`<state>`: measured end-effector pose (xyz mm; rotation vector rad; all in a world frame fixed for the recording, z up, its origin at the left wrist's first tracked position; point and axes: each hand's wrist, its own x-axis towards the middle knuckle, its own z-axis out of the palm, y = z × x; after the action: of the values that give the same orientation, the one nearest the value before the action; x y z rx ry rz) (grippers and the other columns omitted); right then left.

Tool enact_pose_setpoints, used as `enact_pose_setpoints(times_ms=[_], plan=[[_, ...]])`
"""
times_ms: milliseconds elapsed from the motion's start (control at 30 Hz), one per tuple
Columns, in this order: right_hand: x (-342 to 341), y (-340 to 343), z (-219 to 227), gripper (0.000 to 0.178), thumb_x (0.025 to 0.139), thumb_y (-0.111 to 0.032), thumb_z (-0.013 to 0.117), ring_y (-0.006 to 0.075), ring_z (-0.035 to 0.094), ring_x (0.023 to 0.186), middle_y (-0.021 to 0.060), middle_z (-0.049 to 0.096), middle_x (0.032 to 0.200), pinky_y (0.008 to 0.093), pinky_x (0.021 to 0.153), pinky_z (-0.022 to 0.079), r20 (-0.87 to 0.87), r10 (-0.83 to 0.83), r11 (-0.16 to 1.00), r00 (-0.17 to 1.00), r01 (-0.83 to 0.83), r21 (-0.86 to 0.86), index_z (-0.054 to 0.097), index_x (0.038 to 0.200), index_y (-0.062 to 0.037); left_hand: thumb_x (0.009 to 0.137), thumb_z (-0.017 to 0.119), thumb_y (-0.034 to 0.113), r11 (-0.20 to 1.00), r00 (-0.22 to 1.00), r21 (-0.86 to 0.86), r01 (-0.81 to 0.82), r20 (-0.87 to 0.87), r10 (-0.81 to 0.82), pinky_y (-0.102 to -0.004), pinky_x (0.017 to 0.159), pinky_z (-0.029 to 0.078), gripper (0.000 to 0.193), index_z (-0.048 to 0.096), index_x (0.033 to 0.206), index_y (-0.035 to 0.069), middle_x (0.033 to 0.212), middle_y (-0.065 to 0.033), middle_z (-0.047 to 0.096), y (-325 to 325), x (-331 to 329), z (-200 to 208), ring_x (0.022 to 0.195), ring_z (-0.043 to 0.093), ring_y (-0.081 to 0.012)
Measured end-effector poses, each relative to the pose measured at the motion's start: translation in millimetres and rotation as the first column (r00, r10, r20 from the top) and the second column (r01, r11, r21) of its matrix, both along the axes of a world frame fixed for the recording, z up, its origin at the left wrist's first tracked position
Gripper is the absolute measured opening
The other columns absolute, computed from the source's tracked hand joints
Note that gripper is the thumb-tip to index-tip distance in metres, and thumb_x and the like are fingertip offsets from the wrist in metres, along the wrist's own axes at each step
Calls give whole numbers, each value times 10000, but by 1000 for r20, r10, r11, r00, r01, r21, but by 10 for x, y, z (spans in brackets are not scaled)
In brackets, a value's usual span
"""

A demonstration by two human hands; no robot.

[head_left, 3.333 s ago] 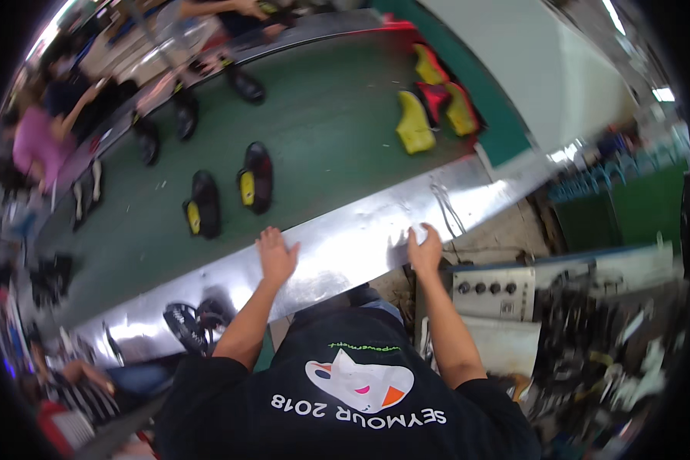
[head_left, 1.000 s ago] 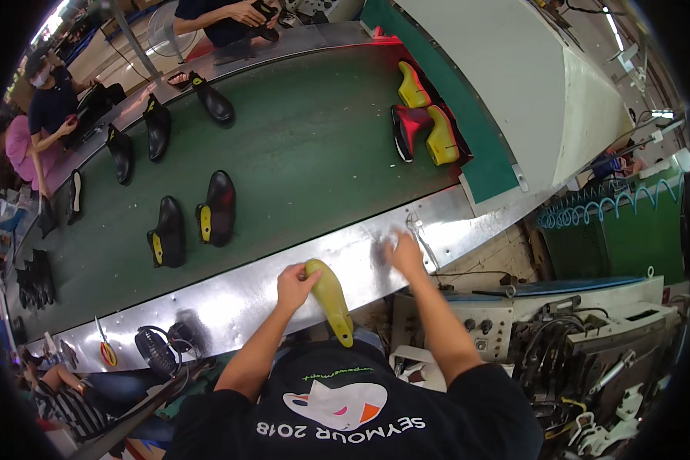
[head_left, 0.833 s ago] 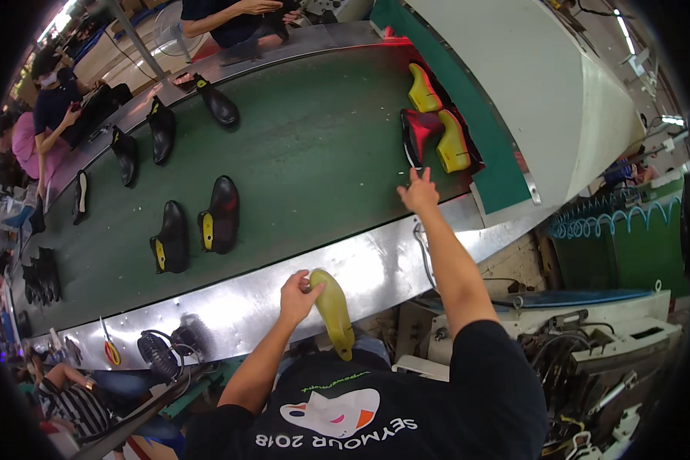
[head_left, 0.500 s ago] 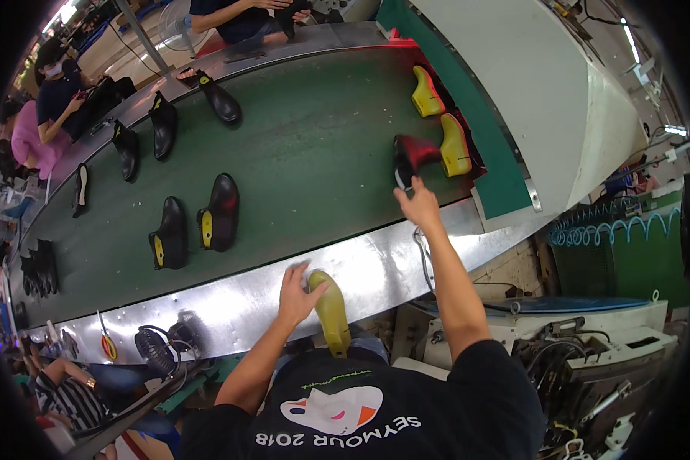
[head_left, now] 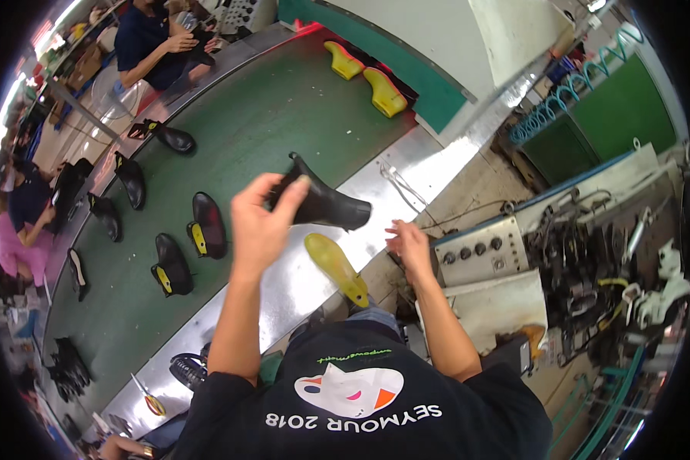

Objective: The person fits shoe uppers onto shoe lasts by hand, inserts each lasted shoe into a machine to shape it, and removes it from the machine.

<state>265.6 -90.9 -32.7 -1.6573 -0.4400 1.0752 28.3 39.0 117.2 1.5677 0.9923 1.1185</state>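
Note:
A black ankle boot [head_left: 326, 203] is raised above the near edge of the belt, in the grip of my left hand [head_left: 262, 218] at its opening. Its toe or heel end points right. My right hand [head_left: 412, 249] is off to the right of the boot, fingers apart and slightly curled, with nothing in it. Between my two arms, a yellow shoe last [head_left: 333, 264] rests on the metal ledge with its narrow end toward my body. Neither hand touches the last.
Several black boots [head_left: 208, 222] lie on the green belt [head_left: 284, 123]. Two yellow lasts [head_left: 383, 92] sit by the machine's green flap [head_left: 429, 80]. A control box with knobs [head_left: 479, 253] stands at right. Black gloves [head_left: 69, 368] and scissors [head_left: 152, 399] are at left. Co-workers sit opposite.
The boot has come from the belt's right end, where my right hand held it, into my left hand. My right hand has let go and drawn back. My view has turned.

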Motion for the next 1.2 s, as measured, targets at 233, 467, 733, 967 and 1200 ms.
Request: enact_pose_setpoints(times_ms=[233, 467, 733, 967, 1200], plan=[[-1022, -488, 135, 457, 1003, -414, 470, 272, 604, 1154, 123, 641, 1261, 482, 1011, 470, -859, 136, 920, 493, 259, 295, 568, 1315, -95, 952, 662, 174, 812, 893, -476, 338, 435, -116, -246, 763, 517, 157, 672, 1037, 43, 960, -21, 704, -57, -287, -635, 825, 647, -76], [-958, -1175, -456, 416, 983, -367, 475, 243, 680, 986, 113, 726, 1050, 342, 931, 507, -859, 312, 723, 406, 485, 491, 694, 1050, -20, 923, 699, 264, 604, 889, -668, 434, 211, -406, -259, 822, 526, 274, 683, 1068, 33, 971, -19, 715, -84, -298, -1356, 866, 663, -97], [-882, -1630, -1344, 437, 1040, -316, 365, 276, 640, 1096, 152, 652, 1219, 392, 953, 523, -963, 139, 850, 229, 471, 235, 576, 1271, -11, 882, 742, 246, 597, 717, -603, 529, -58, -694, -256, 756, 485, 315, 711, 1054, -16, 900, -27, 715, -457, 15, -1878, 807, 629, -92], [-957, -898, -2155, 354, 1046, -288, 442, 236, 659, 1019, 100, 683, 1120, 349, 923, 526, -965, 31, 854, 262, 495, 161, 607, 1184, -6, 847, 768, 312, 866, 818, -407, 291, -364, -446, -284, 637, 472, 327, 737, 894, -10, 744, -18, 678, 10, -31, -2387, 665, 581, -96], [-983, -662, -1780, 172, 959, -300, 595, 161, 674, 828, 42, 704, 952, 314, 700, 555, -803, -378, 874, 461, 464, -145, 638, 999, -138, 831, 770, 357, 930, 909, -367, 6, -386, -158, -302, 654, 476, 398, 707, 870, -34, 738, -72, 679, 60, 140, -2751, 674, 587, -130]])
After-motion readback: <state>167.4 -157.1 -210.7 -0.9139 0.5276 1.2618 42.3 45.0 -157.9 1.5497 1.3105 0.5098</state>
